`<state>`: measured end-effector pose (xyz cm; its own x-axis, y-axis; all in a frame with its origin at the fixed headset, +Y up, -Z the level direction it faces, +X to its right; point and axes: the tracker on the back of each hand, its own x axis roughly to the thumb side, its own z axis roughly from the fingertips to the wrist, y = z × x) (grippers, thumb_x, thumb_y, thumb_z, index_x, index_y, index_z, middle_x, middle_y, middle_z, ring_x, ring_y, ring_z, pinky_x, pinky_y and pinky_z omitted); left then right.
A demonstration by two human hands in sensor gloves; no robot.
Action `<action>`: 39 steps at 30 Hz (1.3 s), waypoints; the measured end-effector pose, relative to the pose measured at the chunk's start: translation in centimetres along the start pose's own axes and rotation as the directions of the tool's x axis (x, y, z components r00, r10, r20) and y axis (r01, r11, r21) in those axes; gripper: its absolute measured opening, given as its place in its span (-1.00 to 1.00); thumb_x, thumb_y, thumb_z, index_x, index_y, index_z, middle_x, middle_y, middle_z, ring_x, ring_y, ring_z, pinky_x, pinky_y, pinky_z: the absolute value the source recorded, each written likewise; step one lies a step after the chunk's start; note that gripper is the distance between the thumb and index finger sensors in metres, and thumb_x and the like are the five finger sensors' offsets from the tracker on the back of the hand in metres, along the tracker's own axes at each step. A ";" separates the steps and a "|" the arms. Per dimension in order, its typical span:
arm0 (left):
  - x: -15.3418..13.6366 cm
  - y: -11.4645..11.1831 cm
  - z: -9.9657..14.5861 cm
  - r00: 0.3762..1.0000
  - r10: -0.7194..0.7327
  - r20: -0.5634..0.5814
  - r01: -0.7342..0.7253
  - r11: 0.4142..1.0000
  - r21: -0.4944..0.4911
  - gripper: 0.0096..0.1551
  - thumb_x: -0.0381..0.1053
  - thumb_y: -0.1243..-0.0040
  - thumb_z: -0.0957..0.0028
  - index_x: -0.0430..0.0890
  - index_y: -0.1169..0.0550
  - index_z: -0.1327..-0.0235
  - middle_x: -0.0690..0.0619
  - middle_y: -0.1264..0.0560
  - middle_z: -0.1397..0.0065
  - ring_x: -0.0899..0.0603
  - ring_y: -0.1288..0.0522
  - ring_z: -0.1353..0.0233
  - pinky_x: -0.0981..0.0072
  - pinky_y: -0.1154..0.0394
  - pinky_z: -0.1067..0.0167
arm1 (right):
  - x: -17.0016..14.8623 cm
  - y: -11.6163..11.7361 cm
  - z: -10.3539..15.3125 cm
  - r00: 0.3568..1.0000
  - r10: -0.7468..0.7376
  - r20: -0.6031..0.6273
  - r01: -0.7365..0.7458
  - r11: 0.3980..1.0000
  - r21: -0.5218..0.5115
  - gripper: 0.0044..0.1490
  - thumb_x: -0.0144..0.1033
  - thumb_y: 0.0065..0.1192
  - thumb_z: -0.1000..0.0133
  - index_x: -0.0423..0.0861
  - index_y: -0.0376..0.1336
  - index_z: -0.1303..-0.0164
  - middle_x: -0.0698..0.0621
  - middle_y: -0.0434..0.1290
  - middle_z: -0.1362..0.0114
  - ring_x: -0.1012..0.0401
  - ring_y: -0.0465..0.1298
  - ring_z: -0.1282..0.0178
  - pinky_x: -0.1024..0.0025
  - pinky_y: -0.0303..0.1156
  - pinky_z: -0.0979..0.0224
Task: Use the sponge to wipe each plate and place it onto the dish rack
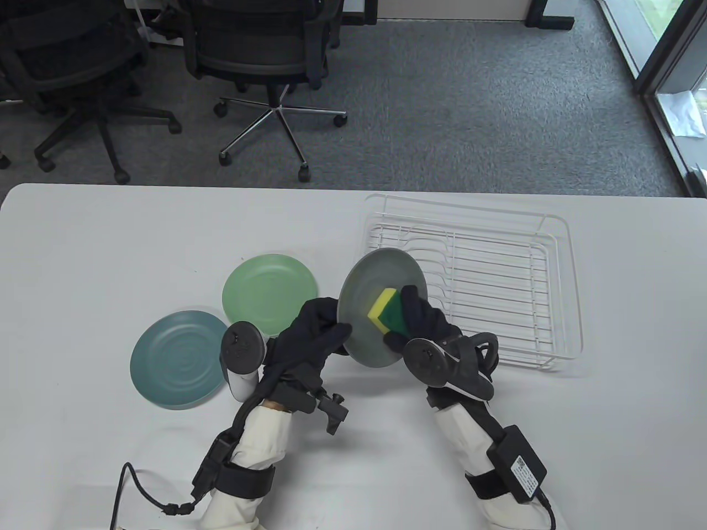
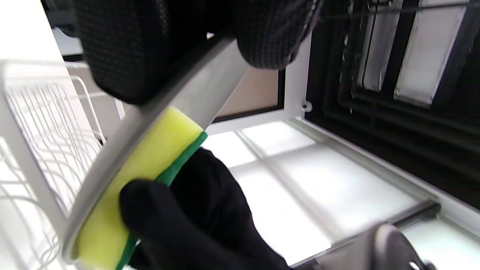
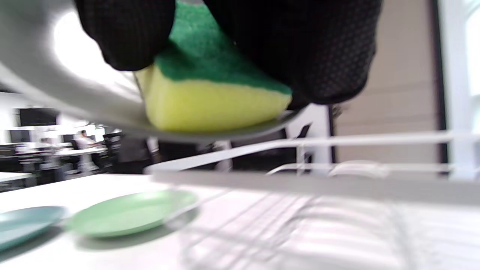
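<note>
My left hand grips the lower left rim of a grey plate, holding it tilted above the table, face toward me. My right hand holds a yellow and green sponge, yellow side pressed flat on the plate's face. The left wrist view shows the plate edge-on with the sponge against it. In the right wrist view my fingers pinch the sponge on the plate. A white wire dish rack stands just right of the plate and holds nothing.
A light green plate and a teal plate lie flat on the white table, left of my hands. Office chairs stand on the carpet beyond the table's far edge.
</note>
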<state>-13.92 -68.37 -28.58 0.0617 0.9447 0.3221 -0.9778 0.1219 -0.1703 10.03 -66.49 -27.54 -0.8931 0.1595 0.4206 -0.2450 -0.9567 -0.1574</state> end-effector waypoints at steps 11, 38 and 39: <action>-2.4 1.8 0.2 0.968 0.227 -0.111 -0.206 0.963 0.173 -0.18 -0.15 -0.16 -0.20 -0.46 -0.16 -0.60 -0.43 -0.42 -0.47 -0.41 -0.53 -0.34 0.22 -0.72 -0.01 | -1.3 -2.6 0.8 0.914 -0.402 0.056 0.406 0.905 -0.129 0.06 -0.02 0.22 -0.18 -0.36 -0.06 -0.70 -0.32 0.37 -0.50 -0.13 0.49 -0.33 0.06 0.53 -0.28; -3.8 0.3 0.1 0.942 0.078 -0.327 -0.068 0.997 0.043 -0.38 -0.20 -0.19 -0.17 -0.55 -0.46 -0.37 -0.19 -0.74 0.14 0.00 -0.76 0.35 0.71 -0.71 0.57 | -5.7 -1.8 2.1 0.402 -0.906 0.136 0.849 0.313 -0.424 -0.20 -0.07 0.02 -0.36 0.00 -0.12 -0.76 -0.35 0.24 -0.62 -0.16 0.41 -0.44 0.13 0.50 -0.38; -3.9 0.1 0.1 0.941 0.069 -0.332 -0.066 0.998 0.021 -0.38 -0.20 -0.20 -0.17 -0.55 -0.47 -0.37 -0.19 -0.75 0.15 0.00 -0.76 0.36 0.71 -0.71 0.59 | -6.0 -1.5 2.0 0.355 -0.925 0.138 0.872 0.275 -0.404 -0.21 -0.08 0.01 -0.36 -0.01 -0.12 -0.76 -0.36 0.24 -0.62 -0.17 0.41 -0.44 0.12 0.50 -0.38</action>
<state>-14.28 -72.03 -29.75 0.0565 0.9982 -0.0178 -0.9837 0.0526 -0.1717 16.49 -66.51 -28.07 -0.0387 0.9077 0.4179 -0.9990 -0.0253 -0.0375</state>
